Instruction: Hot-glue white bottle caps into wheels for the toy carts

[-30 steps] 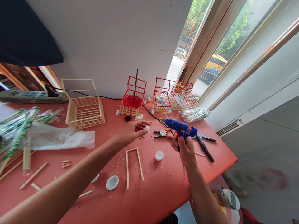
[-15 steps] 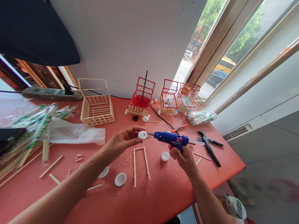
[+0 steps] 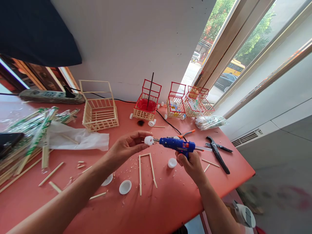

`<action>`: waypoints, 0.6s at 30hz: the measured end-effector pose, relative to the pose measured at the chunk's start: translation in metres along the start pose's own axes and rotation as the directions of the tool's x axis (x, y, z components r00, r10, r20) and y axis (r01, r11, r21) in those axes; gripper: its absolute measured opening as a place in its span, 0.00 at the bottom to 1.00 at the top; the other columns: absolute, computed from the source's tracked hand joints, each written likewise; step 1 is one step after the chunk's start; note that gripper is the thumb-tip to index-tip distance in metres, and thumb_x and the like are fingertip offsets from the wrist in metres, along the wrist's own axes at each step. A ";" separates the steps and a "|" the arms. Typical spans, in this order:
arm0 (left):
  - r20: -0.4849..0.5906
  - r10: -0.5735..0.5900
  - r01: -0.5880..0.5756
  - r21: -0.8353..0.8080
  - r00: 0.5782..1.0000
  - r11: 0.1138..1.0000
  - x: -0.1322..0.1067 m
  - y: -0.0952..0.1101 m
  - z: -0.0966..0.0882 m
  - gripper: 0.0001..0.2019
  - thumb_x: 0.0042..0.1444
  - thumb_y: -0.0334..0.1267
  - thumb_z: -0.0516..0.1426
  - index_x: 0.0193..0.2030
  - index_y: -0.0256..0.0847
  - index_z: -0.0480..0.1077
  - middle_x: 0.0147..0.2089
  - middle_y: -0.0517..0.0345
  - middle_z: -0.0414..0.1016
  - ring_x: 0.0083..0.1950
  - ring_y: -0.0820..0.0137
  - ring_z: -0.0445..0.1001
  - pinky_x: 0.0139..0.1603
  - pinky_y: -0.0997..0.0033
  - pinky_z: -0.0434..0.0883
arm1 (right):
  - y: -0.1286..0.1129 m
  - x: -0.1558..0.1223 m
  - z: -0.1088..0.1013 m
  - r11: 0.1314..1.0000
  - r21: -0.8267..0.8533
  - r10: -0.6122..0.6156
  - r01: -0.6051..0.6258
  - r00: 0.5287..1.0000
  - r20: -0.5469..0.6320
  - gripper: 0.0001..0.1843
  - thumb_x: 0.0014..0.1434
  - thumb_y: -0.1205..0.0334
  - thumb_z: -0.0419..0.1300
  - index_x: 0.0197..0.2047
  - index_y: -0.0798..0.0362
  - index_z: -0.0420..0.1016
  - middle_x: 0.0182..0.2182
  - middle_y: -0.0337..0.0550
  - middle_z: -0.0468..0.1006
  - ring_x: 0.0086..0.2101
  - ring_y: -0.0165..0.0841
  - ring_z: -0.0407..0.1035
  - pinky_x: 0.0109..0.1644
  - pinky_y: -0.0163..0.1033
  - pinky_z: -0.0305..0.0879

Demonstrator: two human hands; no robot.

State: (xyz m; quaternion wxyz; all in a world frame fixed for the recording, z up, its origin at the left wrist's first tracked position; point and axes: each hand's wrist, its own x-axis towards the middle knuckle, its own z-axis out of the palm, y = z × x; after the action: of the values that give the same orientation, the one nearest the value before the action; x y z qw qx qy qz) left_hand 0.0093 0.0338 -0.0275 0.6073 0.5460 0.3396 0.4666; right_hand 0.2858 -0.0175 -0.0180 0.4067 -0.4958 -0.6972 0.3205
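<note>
Between the fingertips of my left hand (image 3: pixel 133 143) is a small white plastic cap (image 3: pixel 149 140), held above the table. My right hand (image 3: pixel 191 162) grips a blue hot glue gun (image 3: pixel 175 143), a clear glue stick jutting from its rear. The gun's nozzle points left and meets the cap's face or comes very close to it; I cannot tell which. Below them lies a three-sided frame of thin wooden sticks (image 3: pixel 140 175). Stacked white caps (image 3: pixel 172 162) stand near my right hand, and another white cap (image 3: pixel 125 187) lies left of the frame.
Along the wall stand a plain stick basket (image 3: pixel 101 125) and several red-trimmed stick carts (image 3: pixel 146 113). Black-handled cutters (image 3: pixel 218 156) and orange-handled pliers (image 3: pixel 187 133) lie to the right. Wrapped chopsticks (image 3: pixel 36 130) and a power strip (image 3: pixel 51 97) occupy the left side.
The white cap has turned slightly in my left fingers, showing more of its side. The glue gun has shifted a little left. The camera view has moved slightly.
</note>
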 end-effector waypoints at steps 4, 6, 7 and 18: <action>-0.011 -0.009 0.008 -0.011 1.000 1.000 -0.001 0.000 0.000 0.23 0.52 0.48 0.73 0.52 0.42 0.80 0.49 0.49 0.86 0.50 0.60 0.82 0.53 0.61 0.78 | 0.000 0.000 0.001 1.000 0.018 -0.006 0.006 1.000 -0.012 0.27 0.69 0.40 0.59 0.25 0.49 0.66 0.19 0.37 0.65 0.23 0.32 0.58 0.26 0.38 0.54; -0.011 -0.012 0.012 -0.014 1.000 1.000 -0.002 0.000 0.000 0.23 0.53 0.48 0.72 0.52 0.42 0.80 0.49 0.50 0.86 0.50 0.60 0.82 0.53 0.62 0.78 | 0.001 0.000 0.002 1.000 0.017 -0.011 0.012 1.000 -0.009 0.27 0.69 0.40 0.59 0.25 0.49 0.66 0.19 0.37 0.65 0.23 0.32 0.58 0.26 0.38 0.54; -0.008 -0.013 0.013 -0.015 1.000 1.000 -0.002 0.000 0.000 0.23 0.53 0.48 0.72 0.53 0.42 0.80 0.48 0.50 0.86 0.50 0.60 0.82 0.53 0.62 0.78 | 0.001 0.000 0.002 1.000 0.016 -0.012 0.012 1.000 -0.007 0.27 0.69 0.40 0.59 0.25 0.49 0.66 0.19 0.37 0.64 0.23 0.32 0.58 0.26 0.38 0.54; -0.001 0.005 -0.005 -0.008 1.000 1.000 -0.002 0.002 0.002 0.21 0.55 0.48 0.71 0.53 0.42 0.80 0.50 0.49 0.86 0.52 0.60 0.82 0.55 0.61 0.77 | -0.003 0.000 0.001 1.000 0.002 0.006 -0.006 1.000 0.009 0.25 0.68 0.43 0.60 0.25 0.49 0.65 0.19 0.37 0.64 0.23 0.32 0.57 0.26 0.38 0.53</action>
State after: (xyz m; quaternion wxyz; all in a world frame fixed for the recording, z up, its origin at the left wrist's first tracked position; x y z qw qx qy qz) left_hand 0.0101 0.0313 -0.0256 0.6081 0.5440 0.3367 0.4700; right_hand 0.2837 -0.0187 -0.0162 0.4032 -0.4961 -0.6971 0.3246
